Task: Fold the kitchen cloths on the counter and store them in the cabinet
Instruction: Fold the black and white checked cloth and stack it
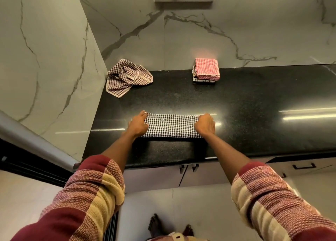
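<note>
On the black counter (254,99), the black-checked cloth (171,125) lies as a long band near the front edge. The left hand (138,124) and right hand (205,125) each pinch one end with curled fingers. Keeping the corners matched while bringing end to end should give a square fold.

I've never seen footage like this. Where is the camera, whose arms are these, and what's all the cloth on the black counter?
No machine here: the one picture comes from a camera on a person's head, looking down. The left hand and right hand each grip an end of a black-and-white checked cloth lying half-folded on the counter. Farther back, a brown checked cloth lies crumpled by the left wall, and a stack of folded cloths, red on top, sits to the right. Closed cabinet doors show below.
</note>
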Tool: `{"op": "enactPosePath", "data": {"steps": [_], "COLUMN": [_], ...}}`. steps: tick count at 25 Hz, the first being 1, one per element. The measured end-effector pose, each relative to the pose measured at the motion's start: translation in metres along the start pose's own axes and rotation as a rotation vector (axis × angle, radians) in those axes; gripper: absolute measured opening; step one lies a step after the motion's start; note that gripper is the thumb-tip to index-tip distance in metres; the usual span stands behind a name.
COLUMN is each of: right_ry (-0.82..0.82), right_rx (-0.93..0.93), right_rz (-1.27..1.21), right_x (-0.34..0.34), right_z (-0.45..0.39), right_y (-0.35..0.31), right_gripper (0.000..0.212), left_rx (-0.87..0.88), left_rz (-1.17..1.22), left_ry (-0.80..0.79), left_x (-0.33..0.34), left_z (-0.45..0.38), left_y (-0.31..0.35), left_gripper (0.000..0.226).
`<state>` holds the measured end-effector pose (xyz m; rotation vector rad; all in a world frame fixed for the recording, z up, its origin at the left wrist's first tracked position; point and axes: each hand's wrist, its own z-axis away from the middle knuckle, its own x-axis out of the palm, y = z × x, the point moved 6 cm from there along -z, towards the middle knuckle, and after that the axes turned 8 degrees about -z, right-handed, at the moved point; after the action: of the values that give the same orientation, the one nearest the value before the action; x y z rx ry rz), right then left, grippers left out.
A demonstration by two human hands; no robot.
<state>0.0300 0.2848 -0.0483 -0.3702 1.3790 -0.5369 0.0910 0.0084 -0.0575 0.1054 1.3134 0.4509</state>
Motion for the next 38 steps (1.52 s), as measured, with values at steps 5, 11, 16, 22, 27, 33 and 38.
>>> {"op": "enactPosePath", "data": {"steps": [5,11,16,22,27,33,38], "right_ry": [0.013,-0.172,-0.208,-0.234,-0.212,-0.324,-0.222], "right_rx": [-0.521,-0.498,-0.165,0.069,0.042,0.001,-0.153], "right_rz": [0.358,0.380,-0.104,-0.093,-0.365,-1.016,-0.614], "right_x": [0.018,0.054,0.044,0.055,0.057,0.031,0.003], "right_z": [0.021,0.054,0.050,0.052,0.049,0.037,0.011], "right_y": [-0.029,-0.042,-0.041,-0.015,-0.024,-0.047,-0.072], "right_gripper": [0.050,0.033,0.034,0.069,0.029,0.065,0.031], "left_rx": [-0.118,-0.168,-0.380,-0.341,-0.269,-0.090,-0.029], "left_rz": [-0.344,-0.094,0.254,0.522,0.888,1.061,0.812], "left_ry": [0.358,0.278,0.133,0.026,-0.027,0.050,0.104], "left_x": [-0.002,0.017,0.032,0.032,0.033,0.001,-0.035], "left_z": [0.015,0.031,0.032,0.027,0.028,0.020,-0.003], "left_y": [0.001,0.022,0.015,0.025,0.034,0.038,0.042], "left_gripper": [0.042,0.051,0.056,0.018,0.018,0.036,0.047]}}
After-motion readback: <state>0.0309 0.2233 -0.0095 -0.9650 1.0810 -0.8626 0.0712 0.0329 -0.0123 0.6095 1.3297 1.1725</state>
